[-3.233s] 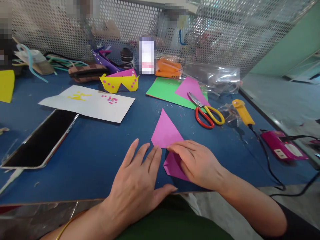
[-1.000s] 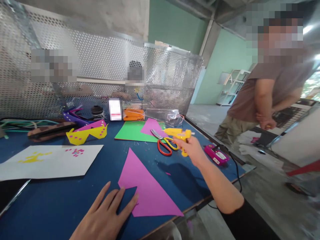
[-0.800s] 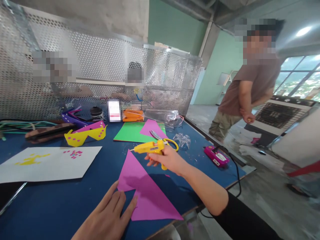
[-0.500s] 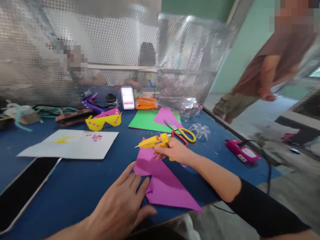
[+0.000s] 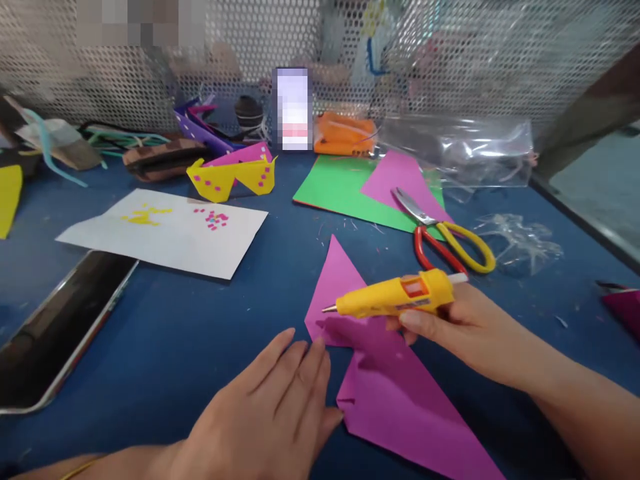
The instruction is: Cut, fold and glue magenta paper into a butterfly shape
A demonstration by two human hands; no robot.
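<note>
A yellow hot glue gun (image 5: 385, 298) is gripped in my right hand (image 5: 475, 330), its metal tip pointing left just above a magenta foam sheet (image 5: 400, 393). The sheet is cut with pointed ends and a notch, and it lies flat on the blue table (image 5: 170, 347). My left hand (image 5: 270, 407) rests palm down with fingers stretched out, its fingertips at the sheet's left edge. Red-and-yellow-handled scissors (image 5: 425, 223) lie behind the glue gun, partly on a pink piece (image 5: 395, 180) and a green sheet (image 5: 335, 187).
White paper (image 5: 175, 250) with small yellow and pink bits lies to the left, by a large dark phone (image 5: 65, 327). A yellow mask (image 5: 230, 180) stands behind it. Near the perforated back panel are a lit phone (image 5: 293, 110), an orange pack (image 5: 345, 133) and clear plastic (image 5: 460, 147).
My view has tilted down and come closer to the table. The glue gun's tip has moved lower over the foam sheet. The person at the right has left the view.
</note>
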